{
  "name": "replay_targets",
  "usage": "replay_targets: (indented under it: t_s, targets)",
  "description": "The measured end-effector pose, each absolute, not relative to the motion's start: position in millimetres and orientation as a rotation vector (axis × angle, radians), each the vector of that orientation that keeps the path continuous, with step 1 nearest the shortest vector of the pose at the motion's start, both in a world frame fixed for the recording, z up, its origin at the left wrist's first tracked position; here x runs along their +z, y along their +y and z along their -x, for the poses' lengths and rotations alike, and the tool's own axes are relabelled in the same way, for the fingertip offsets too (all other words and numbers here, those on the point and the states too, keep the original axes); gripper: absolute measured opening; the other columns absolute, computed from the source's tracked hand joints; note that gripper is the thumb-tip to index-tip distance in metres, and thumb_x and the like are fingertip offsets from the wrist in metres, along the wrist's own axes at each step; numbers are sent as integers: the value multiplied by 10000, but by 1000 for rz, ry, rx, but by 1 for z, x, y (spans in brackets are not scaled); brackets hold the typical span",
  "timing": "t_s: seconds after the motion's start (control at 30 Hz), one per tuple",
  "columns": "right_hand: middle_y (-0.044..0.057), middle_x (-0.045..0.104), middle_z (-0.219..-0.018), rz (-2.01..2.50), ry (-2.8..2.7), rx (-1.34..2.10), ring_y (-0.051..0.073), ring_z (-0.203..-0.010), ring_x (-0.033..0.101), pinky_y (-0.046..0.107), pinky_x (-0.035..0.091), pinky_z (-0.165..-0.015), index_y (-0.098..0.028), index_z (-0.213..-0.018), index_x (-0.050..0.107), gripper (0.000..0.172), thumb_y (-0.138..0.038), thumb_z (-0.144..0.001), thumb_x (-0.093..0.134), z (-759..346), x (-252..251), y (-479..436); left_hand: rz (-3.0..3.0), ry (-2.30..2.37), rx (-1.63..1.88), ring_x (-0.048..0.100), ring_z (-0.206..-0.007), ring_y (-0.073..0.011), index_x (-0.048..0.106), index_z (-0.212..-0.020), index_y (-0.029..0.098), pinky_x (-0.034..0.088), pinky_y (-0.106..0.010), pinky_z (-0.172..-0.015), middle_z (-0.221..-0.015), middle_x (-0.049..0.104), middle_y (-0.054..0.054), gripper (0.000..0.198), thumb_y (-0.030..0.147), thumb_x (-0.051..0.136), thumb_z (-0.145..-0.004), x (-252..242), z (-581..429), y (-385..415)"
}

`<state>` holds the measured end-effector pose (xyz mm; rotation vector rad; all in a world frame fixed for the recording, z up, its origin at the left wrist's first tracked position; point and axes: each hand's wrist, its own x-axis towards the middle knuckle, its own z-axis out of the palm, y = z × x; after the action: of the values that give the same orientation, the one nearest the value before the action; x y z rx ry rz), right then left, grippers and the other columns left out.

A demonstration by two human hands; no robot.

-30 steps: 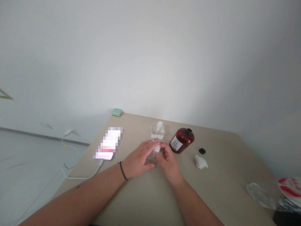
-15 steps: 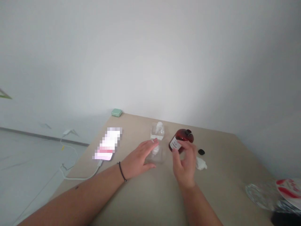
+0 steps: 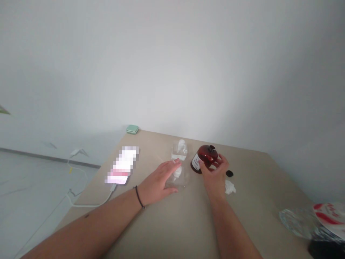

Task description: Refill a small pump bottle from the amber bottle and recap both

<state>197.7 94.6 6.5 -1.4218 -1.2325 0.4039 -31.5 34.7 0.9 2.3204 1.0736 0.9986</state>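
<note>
A dark red-brown bottle [image 3: 208, 155] with a white label and no cap on its neck leans to the right as I see it. My right hand [image 3: 215, 172] is wrapped round its lower right side, thumb at the label and fingers behind. My left hand [image 3: 160, 181] is open, thumb and fingers apart, beside a clear square container [image 3: 181, 180] with something white in it. I cannot tell how firmly that hand touches the container. Just behind stands a second clear container [image 3: 176, 147], also with a white lump in or on it.
A black cap [image 3: 229, 173] and a crumpled white tissue [image 3: 230, 187] lie right of my right hand. A phone [image 3: 124, 165] on a white cable lies left. A green case [image 3: 132, 129] sits at the back corner. A clear plastic bottle [image 3: 304, 223] lies at the right.
My right hand has moved from in front of the bottle round to its right side and closed on it. The bottle has shifted slightly. My left hand has barely moved.
</note>
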Motion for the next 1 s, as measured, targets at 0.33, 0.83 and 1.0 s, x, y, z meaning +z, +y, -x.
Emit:
replay_targets:
  t_s: [0.33, 0.83, 1.0]
  targets:
    - [109, 577, -1186, 1275, -1100, 675, 286, -1127, 635, 515, 539, -978, -243, -1236, 399, 708, -392, -675, 804, -191, -5, 107, -2329, 1075, 998, 370, -1449, -320, 164, -1565, 292, 348, -557, -1194, -1578, 380, -145, 918, 250, 742, -852, 1, 31, 34]
    - [116, 602, -1234, 1210, -1377, 497, 290, -1180, 570, 540, 443, -1024, -224, -1185, 545, 374, -361, -851, 639, -193, -5, 96, -2312, 1065, 1020, 372, -1450, -333, 164, -1571, 292, 355, -565, -1184, -1585, 369, -155, 922, 255, 741, -853, 1, 30, 34]
    - [75, 632, -1120, 978, -1773, 593, 248, -1082, 598, 461, 477, -965, -245, -1084, 571, 187, -287, -902, 568, -174, 1, 65, -2297, 1069, 1045, 382, -1442, -336, 180, -1564, 298, 363, -569, -1178, -1576, 382, -149, 945, 202, 759, -824, 0, 29, 35]
